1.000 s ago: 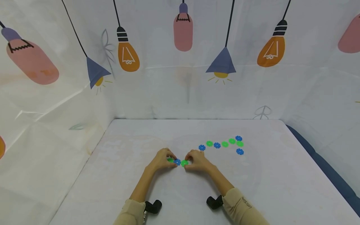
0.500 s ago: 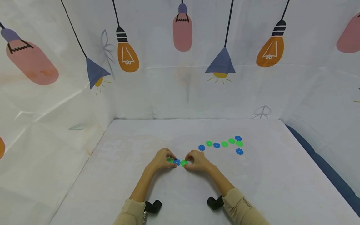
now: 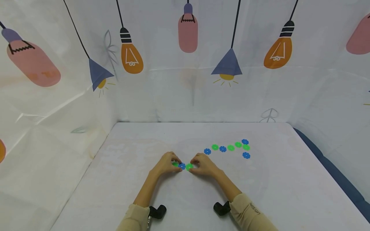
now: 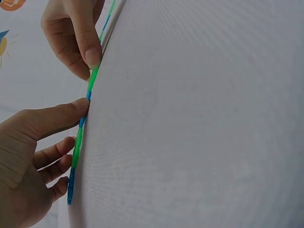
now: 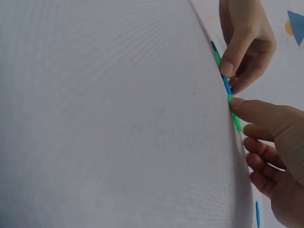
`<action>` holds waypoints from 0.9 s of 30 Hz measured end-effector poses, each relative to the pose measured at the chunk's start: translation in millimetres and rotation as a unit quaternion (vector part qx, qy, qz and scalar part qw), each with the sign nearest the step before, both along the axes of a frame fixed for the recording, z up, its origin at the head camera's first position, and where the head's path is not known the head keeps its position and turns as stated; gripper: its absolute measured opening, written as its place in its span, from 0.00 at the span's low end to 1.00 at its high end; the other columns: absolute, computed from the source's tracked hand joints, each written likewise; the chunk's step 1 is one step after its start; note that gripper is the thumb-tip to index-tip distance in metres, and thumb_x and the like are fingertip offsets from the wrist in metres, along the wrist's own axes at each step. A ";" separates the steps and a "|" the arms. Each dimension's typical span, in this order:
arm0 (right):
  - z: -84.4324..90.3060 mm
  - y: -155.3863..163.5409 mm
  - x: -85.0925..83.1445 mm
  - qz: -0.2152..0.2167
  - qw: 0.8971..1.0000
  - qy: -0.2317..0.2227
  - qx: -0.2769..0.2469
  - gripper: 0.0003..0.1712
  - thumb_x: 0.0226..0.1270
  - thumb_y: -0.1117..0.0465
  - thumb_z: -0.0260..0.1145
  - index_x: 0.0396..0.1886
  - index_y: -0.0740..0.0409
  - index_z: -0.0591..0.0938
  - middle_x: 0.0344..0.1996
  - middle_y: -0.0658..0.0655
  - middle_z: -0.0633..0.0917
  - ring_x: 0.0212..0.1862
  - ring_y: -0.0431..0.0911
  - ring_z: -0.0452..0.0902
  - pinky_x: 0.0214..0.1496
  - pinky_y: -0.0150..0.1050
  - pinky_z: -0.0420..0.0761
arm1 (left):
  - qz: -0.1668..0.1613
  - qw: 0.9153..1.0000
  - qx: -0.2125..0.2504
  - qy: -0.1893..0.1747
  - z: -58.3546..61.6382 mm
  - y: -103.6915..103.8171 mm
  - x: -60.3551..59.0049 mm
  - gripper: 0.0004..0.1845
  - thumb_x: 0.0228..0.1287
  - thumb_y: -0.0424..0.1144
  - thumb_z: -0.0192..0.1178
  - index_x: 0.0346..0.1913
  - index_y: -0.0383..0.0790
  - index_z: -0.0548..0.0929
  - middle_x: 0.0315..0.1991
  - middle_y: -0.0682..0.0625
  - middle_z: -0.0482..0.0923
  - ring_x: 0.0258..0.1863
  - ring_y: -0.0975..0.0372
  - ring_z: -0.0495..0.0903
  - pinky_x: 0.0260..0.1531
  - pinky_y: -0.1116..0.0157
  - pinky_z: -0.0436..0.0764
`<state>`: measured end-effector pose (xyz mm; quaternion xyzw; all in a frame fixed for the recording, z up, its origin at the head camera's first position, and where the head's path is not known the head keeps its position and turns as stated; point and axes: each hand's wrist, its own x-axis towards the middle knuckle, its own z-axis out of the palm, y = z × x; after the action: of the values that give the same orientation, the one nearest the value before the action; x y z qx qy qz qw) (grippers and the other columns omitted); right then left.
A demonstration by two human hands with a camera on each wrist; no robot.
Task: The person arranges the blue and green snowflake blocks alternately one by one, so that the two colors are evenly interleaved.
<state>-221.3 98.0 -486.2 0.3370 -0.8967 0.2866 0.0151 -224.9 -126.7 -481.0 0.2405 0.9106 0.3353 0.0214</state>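
Near the middle of the table, my left hand [image 3: 167,163] pinches a blue notched plastic disc [image 3: 181,166] between thumb and fingers. A green disc [image 3: 175,164] adjoins it, partly behind those fingers. In the left wrist view, another blue disc [image 4: 71,186] shows at the end of this row. My right hand [image 3: 203,165] pinches a green disc [image 3: 189,167] by its right side. The two pinched discs meet edge to edge, as the right wrist view also shows with the green disc [image 5: 235,119] against the blue disc [image 5: 226,85]. All lie low along the tabletop.
Several loose blue and green discs lie behind and right of my hands, among them a blue disc [image 3: 207,151], a green disc [image 3: 231,148] and another blue disc [image 3: 246,155]. A white table [image 3: 289,192] reaches back to a cloth [image 3: 162,96] printed with lamps.
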 end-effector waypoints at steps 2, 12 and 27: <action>0.4 0.2 0.5 -0.005 1.000 -0.001 0.002 0.17 0.54 0.53 0.71 0.38 0.61 0.85 0.35 0.53 0.82 0.41 0.47 0.75 0.46 0.43 0.74 | -0.002 1.000 -0.004 0.002 0.0 0.1 -0.4 0.14 0.44 0.41 0.74 0.34 0.38 0.87 0.34 0.51 0.77 0.36 0.61 0.73 0.38 0.63 0.73; 3.6 0.9 2.0 -0.008 1.000 -0.011 0.001 0.16 0.54 0.53 0.71 0.37 0.60 0.85 0.35 0.53 0.81 0.41 0.47 0.74 0.45 0.43 0.73 | -0.009 1.000 -0.002 -0.004 -1.2 0.0 -2.6 0.15 0.44 0.41 0.75 0.35 0.37 0.87 0.34 0.50 0.79 0.38 0.60 0.75 0.39 0.61 0.75; 3.1 0.8 1.8 -0.005 1.000 -0.012 -0.004 0.14 0.54 0.54 0.71 0.36 0.60 0.86 0.34 0.52 0.81 0.39 0.46 0.74 0.43 0.41 0.73 | -0.007 1.000 0.007 -0.011 -0.3 0.6 -1.4 0.14 0.44 0.39 0.75 0.35 0.36 0.87 0.34 0.50 0.78 0.38 0.59 0.76 0.40 0.60 0.76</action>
<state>-219.4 98.8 -483.1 0.3293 -0.8974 0.2937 0.0069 -226.3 -126.0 -481.3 0.2436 0.9062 0.3440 0.0327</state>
